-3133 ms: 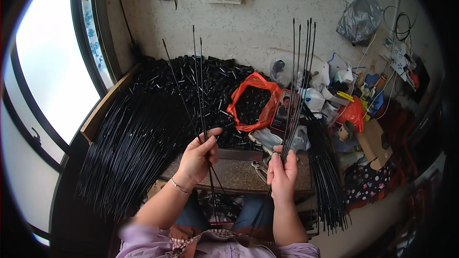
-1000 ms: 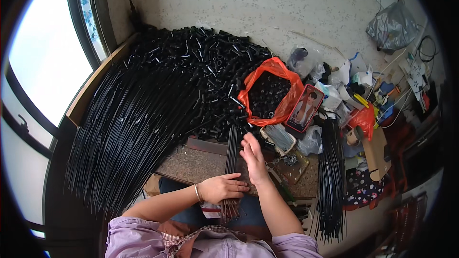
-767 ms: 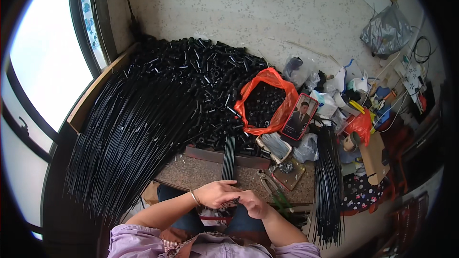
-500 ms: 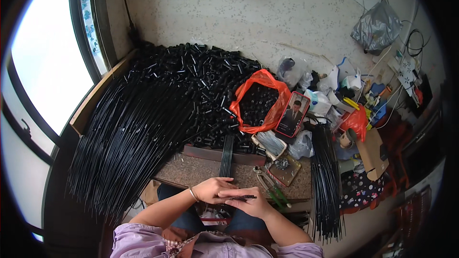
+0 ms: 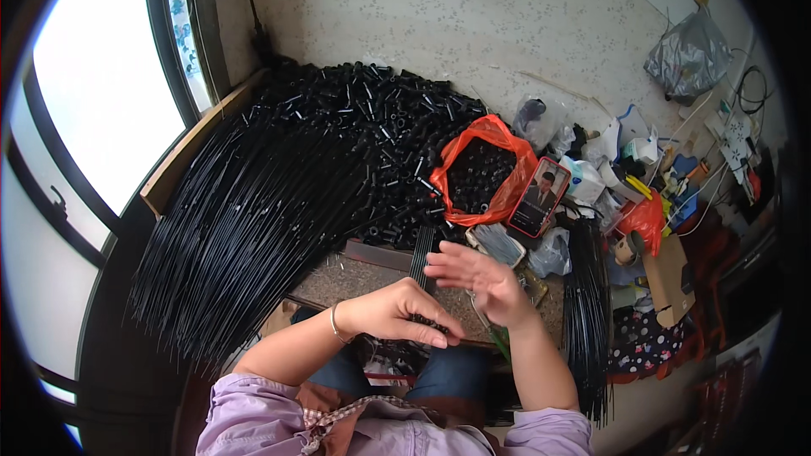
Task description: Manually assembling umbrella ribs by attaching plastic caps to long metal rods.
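The right hand (image 5: 490, 285) is wide, left hand (image 5: 399, 309) curled, hold I cannot tell: better align evenly the thin, straight black rods (image 5: 423, 253) at left hand's twelve o'clock.

Thin, straight, shiny blk rods (image 5: 423, 253) lie parallel in a flat, narrow bundle over the speckled brown tabletop (image 5: 323, 287), far ends slanting slightly R, nr ends hidden.

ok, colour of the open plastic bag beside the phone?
Orange-red plastic bag, best seen in the head view.
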### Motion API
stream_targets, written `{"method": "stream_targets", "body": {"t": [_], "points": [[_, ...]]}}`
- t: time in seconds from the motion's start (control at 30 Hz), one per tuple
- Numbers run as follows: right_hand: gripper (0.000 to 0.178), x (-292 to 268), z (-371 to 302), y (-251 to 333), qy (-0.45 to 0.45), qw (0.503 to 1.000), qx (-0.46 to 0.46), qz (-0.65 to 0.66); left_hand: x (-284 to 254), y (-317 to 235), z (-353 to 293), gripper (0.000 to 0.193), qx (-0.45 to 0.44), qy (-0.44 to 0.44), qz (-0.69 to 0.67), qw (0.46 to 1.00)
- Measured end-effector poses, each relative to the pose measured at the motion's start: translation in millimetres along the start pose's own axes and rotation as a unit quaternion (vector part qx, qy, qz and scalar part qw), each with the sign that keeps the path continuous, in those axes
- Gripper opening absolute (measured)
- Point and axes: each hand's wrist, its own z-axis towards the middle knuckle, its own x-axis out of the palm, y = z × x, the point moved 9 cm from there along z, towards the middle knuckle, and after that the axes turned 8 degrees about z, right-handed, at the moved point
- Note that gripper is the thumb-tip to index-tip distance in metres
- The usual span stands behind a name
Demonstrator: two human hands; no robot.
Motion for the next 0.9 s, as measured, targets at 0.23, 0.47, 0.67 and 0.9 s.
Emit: {"method": "stream_targets", "body": {"t": [0.23, 0.47, 0.67, 0.9], "points": [[0.011, -193.0, -33.0, -40.3, -0.272, 0.656, 0.050, -0.702, 12.3, 20.6, -13.8, 0.022, -0.064, 0.032, -0.022, 0.997], [0.004, -193.3, -36.6, -46.1, -0.250, 0.607, 0.001, -0.754, -1.2, 4.5, -6.4, 0.022, -0.022, 0.002, -0.036, 0.999], [0.006, -155.5, -34.7, -14.8, -0.265, 0.673, -0.110, -0.682, -5.8, 6.6, -2.7, 0.021, -0.033, -0.030, -0.030, 0.999], [0.015, 10.3, -44.3, 50.7, -0.205, 0.862, -0.137, -0.444, -28.2, 16.1, -5.6, 0.018, -0.075, -0.127, 0.027, 0.989]]}}
